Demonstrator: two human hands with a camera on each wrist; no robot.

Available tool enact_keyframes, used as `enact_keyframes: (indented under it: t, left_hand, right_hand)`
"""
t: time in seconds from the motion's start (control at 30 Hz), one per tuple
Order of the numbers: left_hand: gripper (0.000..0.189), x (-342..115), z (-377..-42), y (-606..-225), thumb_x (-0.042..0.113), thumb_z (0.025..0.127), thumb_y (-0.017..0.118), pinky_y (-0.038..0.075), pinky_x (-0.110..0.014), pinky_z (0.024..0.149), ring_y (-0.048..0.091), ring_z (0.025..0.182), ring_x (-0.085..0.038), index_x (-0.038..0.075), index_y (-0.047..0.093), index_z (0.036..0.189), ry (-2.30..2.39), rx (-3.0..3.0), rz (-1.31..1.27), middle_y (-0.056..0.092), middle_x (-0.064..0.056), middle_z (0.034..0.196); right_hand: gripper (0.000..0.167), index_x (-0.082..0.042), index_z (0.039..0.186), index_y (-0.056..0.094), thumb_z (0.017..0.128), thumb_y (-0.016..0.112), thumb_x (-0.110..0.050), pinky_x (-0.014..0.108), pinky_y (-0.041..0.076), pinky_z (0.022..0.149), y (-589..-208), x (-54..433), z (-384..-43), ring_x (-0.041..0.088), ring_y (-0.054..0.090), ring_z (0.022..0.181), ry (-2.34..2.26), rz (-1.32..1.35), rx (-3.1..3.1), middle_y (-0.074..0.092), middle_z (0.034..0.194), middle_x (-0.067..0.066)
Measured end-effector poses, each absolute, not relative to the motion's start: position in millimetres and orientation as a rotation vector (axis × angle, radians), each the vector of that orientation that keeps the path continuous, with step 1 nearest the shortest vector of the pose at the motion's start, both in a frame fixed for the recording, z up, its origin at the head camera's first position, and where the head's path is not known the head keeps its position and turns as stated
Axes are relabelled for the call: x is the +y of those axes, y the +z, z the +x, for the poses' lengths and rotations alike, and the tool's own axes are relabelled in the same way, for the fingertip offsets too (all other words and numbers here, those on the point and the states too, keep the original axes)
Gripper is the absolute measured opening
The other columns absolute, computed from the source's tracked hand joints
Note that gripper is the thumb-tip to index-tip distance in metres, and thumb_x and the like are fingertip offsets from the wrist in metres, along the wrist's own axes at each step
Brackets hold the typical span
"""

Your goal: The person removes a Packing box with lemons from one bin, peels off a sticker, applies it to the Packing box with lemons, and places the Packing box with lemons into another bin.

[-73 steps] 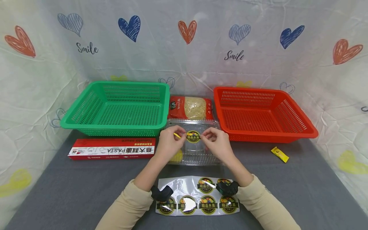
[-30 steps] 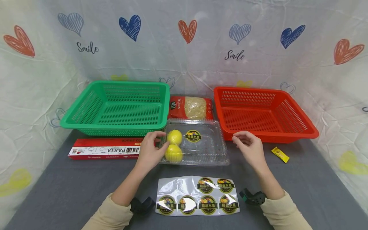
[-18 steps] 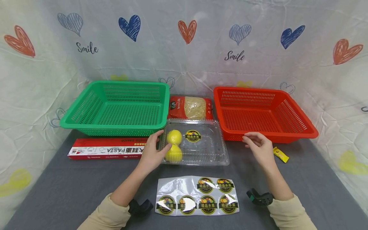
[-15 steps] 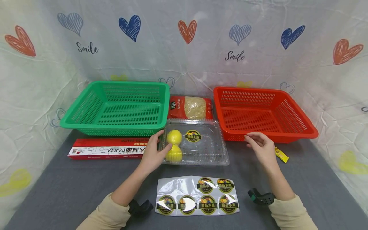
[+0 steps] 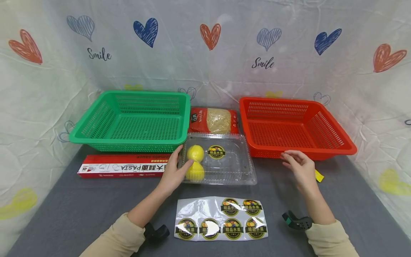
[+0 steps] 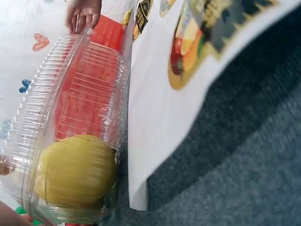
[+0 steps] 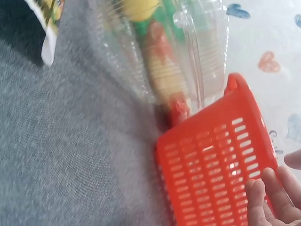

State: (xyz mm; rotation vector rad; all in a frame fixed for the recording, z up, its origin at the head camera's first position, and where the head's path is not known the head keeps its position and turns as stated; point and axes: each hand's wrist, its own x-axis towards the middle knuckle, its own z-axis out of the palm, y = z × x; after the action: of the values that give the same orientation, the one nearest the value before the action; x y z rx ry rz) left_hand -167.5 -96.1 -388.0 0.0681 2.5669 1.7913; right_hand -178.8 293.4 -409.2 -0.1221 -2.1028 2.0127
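Observation:
A clear plastic clamshell box lies lidded at the middle of the table, with two lemon-like yellow fruits inside at its left. On its lid sits a round black-and-gold fruit sticker. My left hand rests at the box's left side, thumb over the front left corner and fingers extended along the edge. Away to the right, my right hand hovers before the red basket, fingers loosely bent and holding nothing. In front of the box lies a sheet of stickers.
The green basket stands at back left, with a long pasta box before it. Behind the clamshell lies a red packet of noodles. A small yellow packet is partly hidden by my right hand.
Both hands were at the sticker over the lid and have let it go; it stays there. My left hand moved to the box's left edge, my right hand drew away rightward.

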Motion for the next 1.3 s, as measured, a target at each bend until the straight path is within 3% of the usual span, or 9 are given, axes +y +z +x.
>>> enact_keyframes:
  t: [0.23,0.43,0.63,0.87,1.3]
  left_hand:
    - [0.069,-93.6,-169.5,-394.1,0.021,0.087,0.062,0.026,-0.046,0.105,0.028,0.131,-0.034,0.009,0.025,0.144,1.891,2.494,0.068,0.021,-0.014,0.147]
    - [0.07,-89.9,-170.6,-395.5,0.019,0.087,0.063,0.025,-0.045,0.105,0.027,0.132,-0.033,0.01,0.024,0.144,1.981,2.435,0.086,0.02,-0.011,0.148]
    - [0.07,-87.7,-172.9,-395.8,0.022,0.087,0.063,0.027,-0.047,0.103,0.025,0.133,-0.033,0.013,0.024,0.144,2.028,2.379,0.07,0.018,-0.01,0.149]
    - [0.069,-90.0,-174.3,-399.5,0.017,0.087,0.063,0.029,-0.046,0.103,0.025,0.133,-0.031,0.011,0.025,0.144,2.064,2.378,0.101,0.02,-0.01,0.149]
    - [0.069,-90.1,-175.4,-399.5,0.008,0.087,0.059,0.025,-0.039,0.106,0.02,0.135,-0.029,0.008,0.02,0.144,2.128,2.304,0.124,0.016,-0.011,0.15]
  right_hand:
    - [0.034,-0.003,0.109,0.06,0.088,0.061,-0.029,0.023,0.051,0.074,-402.4,301.8,-169.2,0.012,0.064,0.089,2.137,-0.267,-2.078,0.066,0.096,0.0]
    - [0.021,-0.004,0.104,0.054,0.093,0.053,-0.021,0.023,0.052,0.073,-371.5,294.1,-154.2,0.011,0.065,0.083,2.444,-0.255,-1.901,0.067,0.089,-0.001]
    - [0.022,-0.004,0.101,0.043,0.092,0.054,-0.02,0.025,0.052,0.074,-370.5,300.6,-157.3,0.016,0.066,0.085,2.623,-0.268,-1.72,0.066,0.09,0.005]
    - [0.017,-0.005,0.095,0.042,0.092,0.054,-0.018,0.028,0.052,0.076,-373.2,304.9,-161.3,0.019,0.066,0.083,2.717,-0.275,-1.576,0.066,0.088,0.008]
    - [0.032,-0.007,0.115,0.03,0.093,0.052,-0.016,0.031,0.047,0.083,-372.2,306.6,-166.7,0.022,0.066,0.089,2.832,-0.276,-1.423,0.065,0.095,0.009]
